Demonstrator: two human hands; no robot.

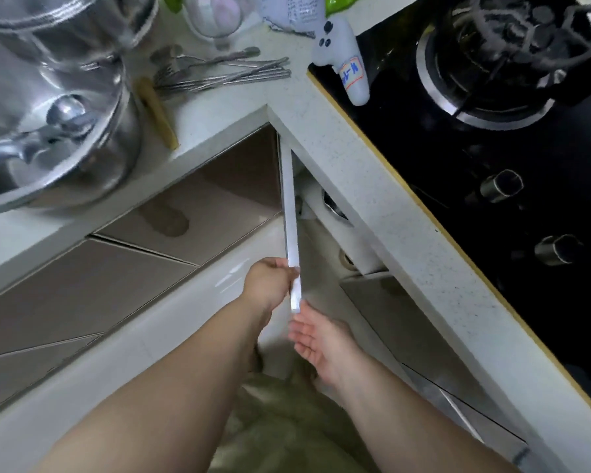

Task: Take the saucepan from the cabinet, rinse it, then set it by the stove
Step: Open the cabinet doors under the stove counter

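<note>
At the left edge of the counter (219, 107) stands a large steel pot (58, 107), its rim and a rounded knob catching the light, blurred. Just to its right a wooden-handled utensil (157, 112) lies on the counter, and behind it, toward the back edge, a loose bundle of metal cutlery (226, 75) is spread flat. Further right, at the inner corner where the counter turns, a white game controller (343, 59) with a taped label rests partly on the left edge of the black glass stove (492, 199), whose burner (485, 59) and two steel knobs lie beyond. Below the counter's inner corner a cabinet door (291, 230) is swung outward, seen edge-on as a narrow white strip. The left hand (270, 285) grips the door's outer edge, fingers curled around it and clamped on the panel. Just to the right, the right hand (318, 339) is held palm-up below the door's lower corner, fingers apart and relaxed, touching nothing that can be made out. Inside the opened cabinet, under the counter's front edge, a curved metal rim (333, 206) shows; it may be the saucepan, but too little is visible to tell.
</note>
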